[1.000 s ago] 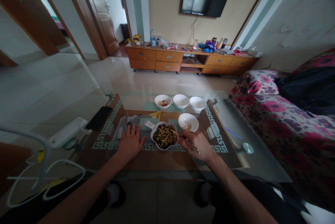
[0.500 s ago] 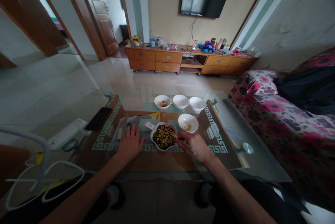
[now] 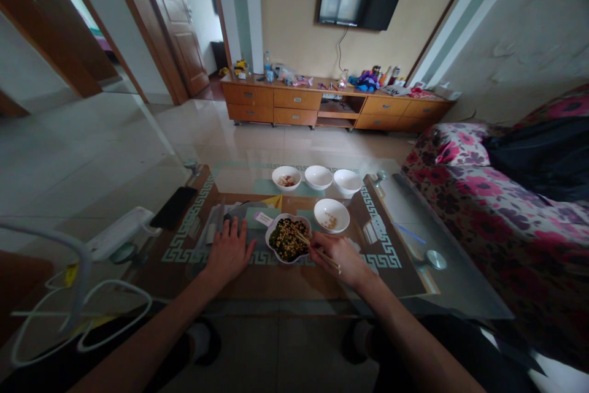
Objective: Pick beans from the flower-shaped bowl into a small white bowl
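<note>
My right hand (image 3: 339,256) is closed around a pair of chopsticks (image 3: 330,262), whose tips reach into the food at the right side of a flower-shaped bowl (image 3: 269,242). That bowl holds dark green and black bits mixed with many small yellowish pieces (image 3: 289,237). My left hand (image 3: 230,251) lies flat on the glass table, fingers spread, to the left of the bowl and holding nothing. Just behind my right hand stands a white bowl (image 3: 343,211) with a few pale pieces inside.
Farther back on the glass table (image 3: 257,292) are a white bowl (image 3: 286,187) with reddish and pale bits and two more white bowls (image 3: 318,185). A black phone-like slab (image 3: 173,208) and a white power strip (image 3: 120,233) lie left. A flowered sofa (image 3: 497,197) stands right.
The chopsticks and my right hand have shifted very slightly at the bowl's right side. My left hand and the bowls stay in place.
</note>
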The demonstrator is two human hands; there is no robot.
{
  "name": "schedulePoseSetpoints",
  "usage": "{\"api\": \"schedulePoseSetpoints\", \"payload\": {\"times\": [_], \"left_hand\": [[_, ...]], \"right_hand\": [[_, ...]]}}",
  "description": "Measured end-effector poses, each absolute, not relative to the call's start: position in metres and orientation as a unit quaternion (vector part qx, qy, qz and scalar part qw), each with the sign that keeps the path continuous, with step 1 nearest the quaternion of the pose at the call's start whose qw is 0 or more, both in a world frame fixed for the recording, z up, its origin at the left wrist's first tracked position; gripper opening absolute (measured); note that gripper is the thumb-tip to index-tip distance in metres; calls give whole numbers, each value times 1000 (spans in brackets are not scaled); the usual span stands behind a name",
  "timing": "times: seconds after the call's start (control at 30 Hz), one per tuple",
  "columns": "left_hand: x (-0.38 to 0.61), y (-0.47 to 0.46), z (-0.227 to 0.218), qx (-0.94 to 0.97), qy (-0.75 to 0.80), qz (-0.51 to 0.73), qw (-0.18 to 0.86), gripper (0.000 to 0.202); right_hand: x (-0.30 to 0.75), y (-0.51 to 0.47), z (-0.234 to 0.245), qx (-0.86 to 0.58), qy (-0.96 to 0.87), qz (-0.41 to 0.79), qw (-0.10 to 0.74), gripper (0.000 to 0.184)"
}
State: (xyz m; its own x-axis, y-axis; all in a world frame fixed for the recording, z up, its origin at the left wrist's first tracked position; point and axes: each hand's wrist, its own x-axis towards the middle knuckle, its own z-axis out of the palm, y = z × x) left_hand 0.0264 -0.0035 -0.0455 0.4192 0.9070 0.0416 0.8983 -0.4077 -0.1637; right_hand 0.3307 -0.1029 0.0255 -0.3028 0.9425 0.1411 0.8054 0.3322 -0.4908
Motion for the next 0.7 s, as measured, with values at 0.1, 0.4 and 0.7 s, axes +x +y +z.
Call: {"api": "schedulePoseSetpoints", "payload": {"times": [0.1, 0.4, 0.7], "left_hand": [[26, -4, -46, -838, -540, 18, 75, 70], [27, -5, -42, -838, -537, 39, 89, 69], [27, -6, -39, -838, -537, 43, 84, 69]], "right_hand": [[329, -102, 26, -557, -791, 162, 195, 6], [327, -101, 27, -571, -796, 126, 157, 13], [345, -102, 33, -574, -792, 80, 191, 19]]}}
